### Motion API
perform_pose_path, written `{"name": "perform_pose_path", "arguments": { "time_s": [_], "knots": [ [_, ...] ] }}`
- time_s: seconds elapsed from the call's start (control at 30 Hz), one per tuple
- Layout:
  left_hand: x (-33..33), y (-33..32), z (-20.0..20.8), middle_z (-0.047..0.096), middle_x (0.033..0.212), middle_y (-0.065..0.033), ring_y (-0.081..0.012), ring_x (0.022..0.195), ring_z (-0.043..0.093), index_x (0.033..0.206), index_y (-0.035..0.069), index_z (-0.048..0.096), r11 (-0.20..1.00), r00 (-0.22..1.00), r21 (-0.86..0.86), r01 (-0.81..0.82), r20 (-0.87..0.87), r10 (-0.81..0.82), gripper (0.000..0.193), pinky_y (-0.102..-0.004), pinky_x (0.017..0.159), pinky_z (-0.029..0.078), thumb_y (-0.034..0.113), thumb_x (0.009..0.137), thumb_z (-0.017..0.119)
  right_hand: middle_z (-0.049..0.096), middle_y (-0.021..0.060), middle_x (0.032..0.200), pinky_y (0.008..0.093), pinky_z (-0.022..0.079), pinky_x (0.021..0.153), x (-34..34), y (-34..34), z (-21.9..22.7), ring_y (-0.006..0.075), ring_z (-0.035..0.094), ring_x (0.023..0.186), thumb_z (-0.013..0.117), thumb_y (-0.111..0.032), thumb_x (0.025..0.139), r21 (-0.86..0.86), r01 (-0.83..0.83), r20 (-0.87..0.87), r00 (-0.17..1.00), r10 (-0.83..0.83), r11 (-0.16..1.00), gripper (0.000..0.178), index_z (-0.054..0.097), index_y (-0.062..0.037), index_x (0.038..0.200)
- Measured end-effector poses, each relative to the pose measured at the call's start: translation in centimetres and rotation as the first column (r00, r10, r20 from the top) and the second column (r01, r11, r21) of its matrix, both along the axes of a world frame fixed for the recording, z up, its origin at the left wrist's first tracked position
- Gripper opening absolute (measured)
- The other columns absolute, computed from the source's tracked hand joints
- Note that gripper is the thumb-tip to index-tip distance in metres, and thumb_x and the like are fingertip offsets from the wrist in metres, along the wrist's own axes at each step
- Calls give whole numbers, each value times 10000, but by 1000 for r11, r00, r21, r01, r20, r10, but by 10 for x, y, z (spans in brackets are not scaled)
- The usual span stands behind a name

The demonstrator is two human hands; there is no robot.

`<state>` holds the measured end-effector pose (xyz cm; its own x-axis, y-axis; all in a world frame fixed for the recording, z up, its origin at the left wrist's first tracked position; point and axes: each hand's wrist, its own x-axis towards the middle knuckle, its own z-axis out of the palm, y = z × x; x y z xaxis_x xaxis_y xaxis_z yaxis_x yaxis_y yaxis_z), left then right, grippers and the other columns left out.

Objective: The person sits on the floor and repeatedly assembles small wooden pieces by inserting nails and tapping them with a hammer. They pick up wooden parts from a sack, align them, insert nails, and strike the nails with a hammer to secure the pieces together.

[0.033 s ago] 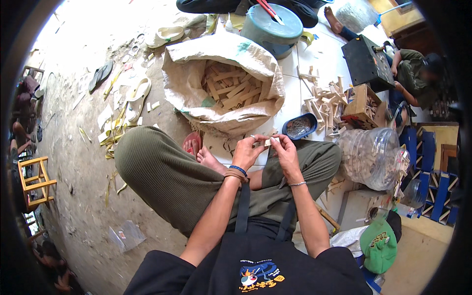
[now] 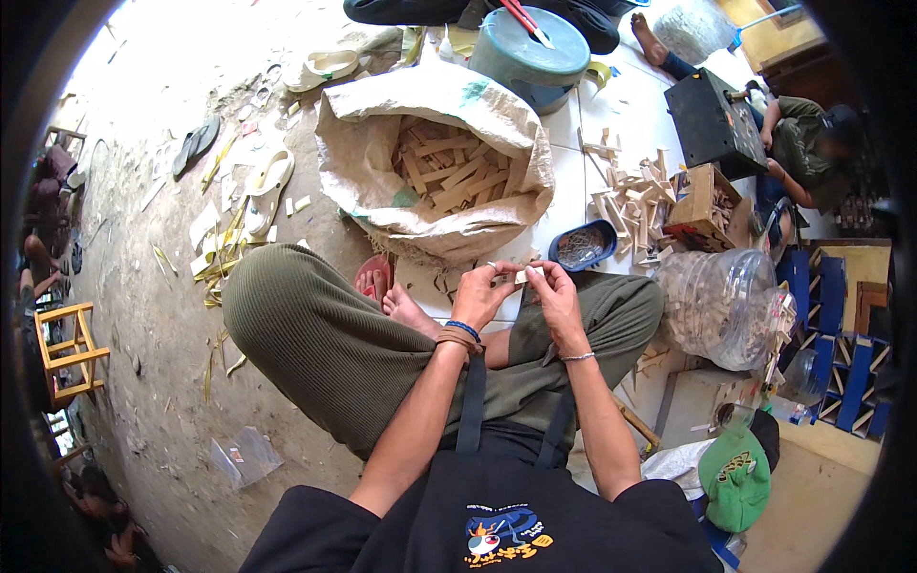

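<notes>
Sack of white woven plastic (image 2: 396,100) stands open in front of us, with pale wooden strips (image 2: 458,174) heaped inside. On the sack's near side, toward its right, we see the left hand (image 2: 480,292) and the right hand (image 2: 557,304) meeting at a small pale flat piece (image 2: 529,275). Both hands are narrow, thumbs and fingertips pinched around that piece from either side. Just off the sack's near right edge sits an oval blue tray (image 2: 612,236); its fine contents are too small for us to name. Farther to the sack's right we find a loose pile of wooden strips (image 2: 630,208), then a wooden box (image 2: 690,212). Behind the sack stands a blue-grey bucket (image 2: 516,81), a red-handled tool (image 2: 522,17) lying on top. Left of the sack rests a cream clog (image 2: 267,196); on its near side, a red flip-flop (image 2: 371,278) is partly visible.
</notes>
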<state>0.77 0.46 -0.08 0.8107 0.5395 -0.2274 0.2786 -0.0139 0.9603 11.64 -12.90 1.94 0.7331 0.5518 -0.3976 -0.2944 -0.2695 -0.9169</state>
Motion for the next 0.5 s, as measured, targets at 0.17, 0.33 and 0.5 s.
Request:
{"name": "perform_pose_path", "arguments": {
  "time_s": [0.17, 0.33, 0.5],
  "knots": [
    [0, 0, -1, 800, 1031, -147, -192, 925, 757, 1170, 46, 766, 1000, 1000, -21, 4, -13, -4, 313, -330, 819, 585, 136, 871, 783, 625, -54, 887, 203, 405, 630, 3, 0, 1, 22, 491, 729, 705, -255, 1032, -28, -13, 22, 1000, 13, 1000, 269, 684, -28, 1176],
    [0, -1, -2, 801, 1014, -147, -180, 911, 754, 1166, 35, 764, 1000, 1000, -17, -10, 0, 10, 312, -325, 805, 581, 146, 876, 792, 625, -56, 877, 202, 402, 624, 3, 4, 3, 24, 490, 719, 707, -245, 1028, -10, 18, 9, 1000, -18, 1000, 260, 689, -30, 1174],
    [1, 0, -3, 801, 1019, -138, -168, 927, 750, 1165, 36, 765, 1000, 999, -26, -5, -36, 4, 309, -317, 812, 579, 165, 886, 799, 624, -55, 874, 198, 399, 626, 3, 5, 4, 23, 489, 716, 717, -246, 1022, -27, 0, 29, 1000, 1, 1000, 253, 695, -37, 1164]
  ]
}}
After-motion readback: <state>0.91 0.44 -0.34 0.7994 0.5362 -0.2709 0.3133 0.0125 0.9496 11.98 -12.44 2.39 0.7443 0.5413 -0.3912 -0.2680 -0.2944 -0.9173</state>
